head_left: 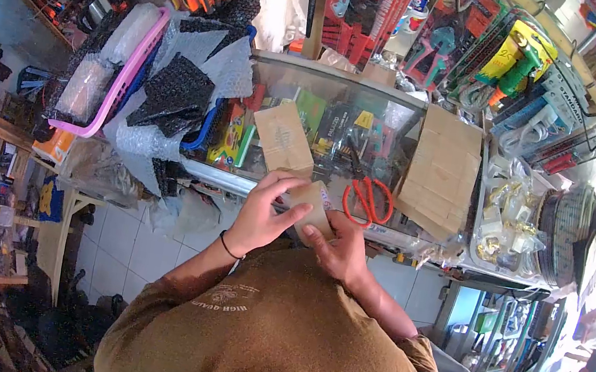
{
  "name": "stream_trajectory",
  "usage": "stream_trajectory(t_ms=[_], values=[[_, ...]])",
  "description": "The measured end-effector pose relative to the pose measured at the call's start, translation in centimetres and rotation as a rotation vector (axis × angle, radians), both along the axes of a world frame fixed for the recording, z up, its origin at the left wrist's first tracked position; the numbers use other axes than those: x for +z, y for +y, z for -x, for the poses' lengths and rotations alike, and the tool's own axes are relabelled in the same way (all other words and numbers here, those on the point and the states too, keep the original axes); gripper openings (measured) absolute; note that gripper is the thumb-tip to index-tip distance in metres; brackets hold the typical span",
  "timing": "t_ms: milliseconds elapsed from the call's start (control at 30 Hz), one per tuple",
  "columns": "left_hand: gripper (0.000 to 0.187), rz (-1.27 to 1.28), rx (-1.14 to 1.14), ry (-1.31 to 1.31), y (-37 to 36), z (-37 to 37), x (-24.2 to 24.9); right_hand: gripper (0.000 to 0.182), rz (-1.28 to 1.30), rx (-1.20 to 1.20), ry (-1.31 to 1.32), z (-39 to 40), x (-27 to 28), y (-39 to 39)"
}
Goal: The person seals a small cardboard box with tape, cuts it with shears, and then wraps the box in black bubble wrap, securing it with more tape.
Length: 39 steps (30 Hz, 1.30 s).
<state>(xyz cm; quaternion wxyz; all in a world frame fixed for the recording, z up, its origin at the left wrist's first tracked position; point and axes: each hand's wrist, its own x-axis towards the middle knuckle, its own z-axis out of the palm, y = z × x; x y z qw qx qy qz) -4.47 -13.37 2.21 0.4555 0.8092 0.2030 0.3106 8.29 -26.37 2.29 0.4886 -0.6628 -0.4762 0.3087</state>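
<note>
Close to my chest, at the front edge of the glass counter, both hands grip a small piece of brown cardboard [309, 202]. My left hand [268, 211] has its fingers behind the piece and its thumb across the front. On the lower right side, my right hand [341, 247] pinches it, thumb on the face. A bit of coloured print shows along its right edge. Just beyond lies a larger cardboard flap [283, 139] on the glass. Red-handled scissors [368, 201] rest to the right, blades pointing away from me.
A flattened cardboard sheet [440, 173] lies on the right of the glass counter [330, 80]. Further right stands a tray of small bagged parts [509, 215]. Pink [121, 84] and blue baskets with bubble wrap [227, 70] fill the left. Packaged tools hang behind. A person sits far right.
</note>
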Motion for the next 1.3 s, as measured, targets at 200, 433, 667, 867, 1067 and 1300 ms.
stream_trajectory(t_ms=[200, 433, 667, 867, 1067, 1300], values=[[0.019, 0.067, 0.044, 0.051, -0.2, -0.4, 0.6, 0.034, -0.004, -0.037, -0.018, 0.2, 0.3, -0.1], [0.013, -0.157, 0.047, 0.015, -0.2, -1.0, 1.1, 0.033, -0.001, -0.070, 0.044, 0.4, -0.3, -0.3], [0.013, -0.085, -0.078, 0.092, 1.0, -0.8, 0.9, 0.033, 0.058, -0.040, 0.025, 0.4, 0.2, -0.7], [0.015, -0.062, -0.132, 0.113, 0.8, -0.9, 0.8, 0.033, 0.110, -0.036, 0.025, 0.4, -0.2, -0.9], [0.012, -0.021, -0.129, 0.162, 1.0, -0.8, 0.3, 0.036, 0.109, -0.036, 0.031, 0.3, -0.1, -0.9], [0.011, -0.062, -0.100, 0.145, 0.8, -0.9, 0.2, 0.037, 0.091, -0.036, 0.053, 0.3, -0.2, -0.8]])
